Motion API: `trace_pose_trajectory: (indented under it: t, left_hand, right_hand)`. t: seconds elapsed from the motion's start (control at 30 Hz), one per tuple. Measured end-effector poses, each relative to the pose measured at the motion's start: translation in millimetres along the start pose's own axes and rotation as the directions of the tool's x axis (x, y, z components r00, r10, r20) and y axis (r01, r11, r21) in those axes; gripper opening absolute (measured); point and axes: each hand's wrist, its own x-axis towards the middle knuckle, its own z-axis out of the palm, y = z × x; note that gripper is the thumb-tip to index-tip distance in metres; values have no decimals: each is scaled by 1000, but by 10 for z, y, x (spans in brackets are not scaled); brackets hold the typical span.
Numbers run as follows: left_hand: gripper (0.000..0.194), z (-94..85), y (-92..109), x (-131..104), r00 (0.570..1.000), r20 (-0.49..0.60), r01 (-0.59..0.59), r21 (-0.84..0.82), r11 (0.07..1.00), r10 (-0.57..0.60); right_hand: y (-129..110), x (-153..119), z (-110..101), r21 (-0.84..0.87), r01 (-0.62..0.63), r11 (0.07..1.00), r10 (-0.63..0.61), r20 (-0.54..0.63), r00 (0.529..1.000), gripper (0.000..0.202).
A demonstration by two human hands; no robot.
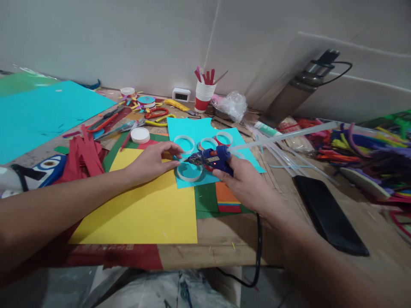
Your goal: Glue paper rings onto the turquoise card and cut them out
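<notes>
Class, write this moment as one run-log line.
Right hand: holding dark-blue plastic glue gun | Left hand: near thin white circular band | Band: on cyan paper sheet

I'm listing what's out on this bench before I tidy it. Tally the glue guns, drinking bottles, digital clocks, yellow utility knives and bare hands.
Glue guns: 1, the blue glue gun
Drinking bottles: 1, the grey bottle
Digital clocks: 1, the white clock
Yellow utility knives: 1, the yellow knife
Bare hands: 2, left hand and right hand
Total: 6
</notes>
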Motion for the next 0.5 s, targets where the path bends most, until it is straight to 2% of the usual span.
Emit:
trace_pose_trajectory:
  t: [0.13,0.3,0.5]
  left_hand:
    - [31,5,-25,4,1000,1,13,-17,1000,-13]
    - [29,6,-22,1,1000,10,3,-9,1000,-3]
    - [29,5,3,8,1000,-6,26,3,1000,-26]
  right_hand:
    - [-15,-1,49,-62,13,998,-13,6,1000,30]
    - [-74,-9,39,-174,28,984,-28,2,1000,17]
    - [-110,-26,8,-208,34,978,-35,2,999,9]
